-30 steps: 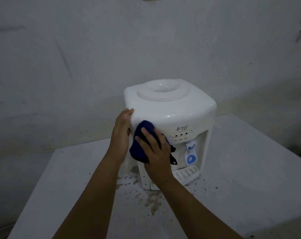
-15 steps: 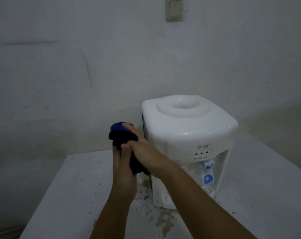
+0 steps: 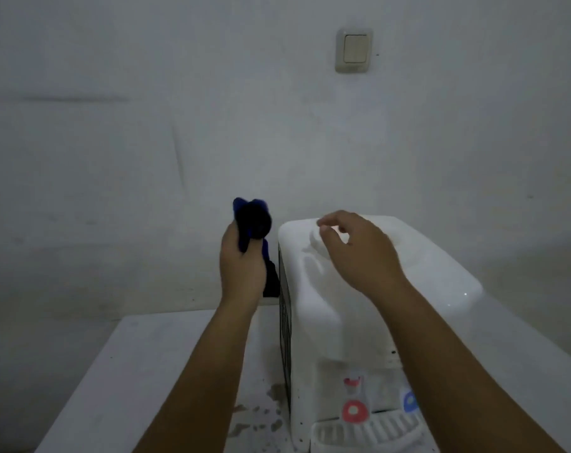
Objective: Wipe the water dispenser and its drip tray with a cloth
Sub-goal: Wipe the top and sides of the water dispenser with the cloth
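Grey-white plaster wall [image 3: 146, 142] behind, beige wall switch [image 3: 354, 50] upper right. White plastic water dispenser [image 3: 310, 315] is set on a stained white table [image 3: 114, 387], slotted white drip tray [image 3: 369, 433] at its near base. Bunched dark blue cloth [image 3: 253, 223] is gripped in the left hand [image 3: 243, 269], just left of the dispenser. Right hand [image 3: 359, 253] is held over the dispenser top, fingers loosely curled, nothing grasped.

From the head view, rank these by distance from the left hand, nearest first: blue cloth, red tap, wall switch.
1. blue cloth: gripped in the left hand.
2. red tap: low on the dispenser front, to its right.
3. wall switch: high on the wall behind.
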